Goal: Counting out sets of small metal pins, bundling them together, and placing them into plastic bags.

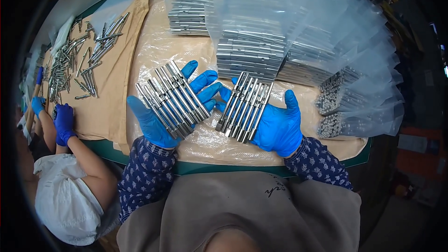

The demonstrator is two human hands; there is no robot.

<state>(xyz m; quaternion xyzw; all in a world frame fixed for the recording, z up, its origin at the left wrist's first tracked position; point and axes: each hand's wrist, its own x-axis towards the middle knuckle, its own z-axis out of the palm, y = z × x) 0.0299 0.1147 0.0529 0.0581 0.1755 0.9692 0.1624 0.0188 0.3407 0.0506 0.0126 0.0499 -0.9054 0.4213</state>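
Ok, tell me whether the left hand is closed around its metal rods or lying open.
Open. The left hand lies palm up with fingers spread, and its metal rods rest side by side across the palm.

Both hands wear bright blue disposable gloves, thin and close-fitting, slightly wrinkled at the palms: the left hand (156,121) and the right hand (277,128). The 2 sleeves (147,175) are dark navy fabric printed all over with small pale flower-like motifs, gathered at the wrists. Over the chest lies a taupe-grey apron (233,210) with a small dark script marking.
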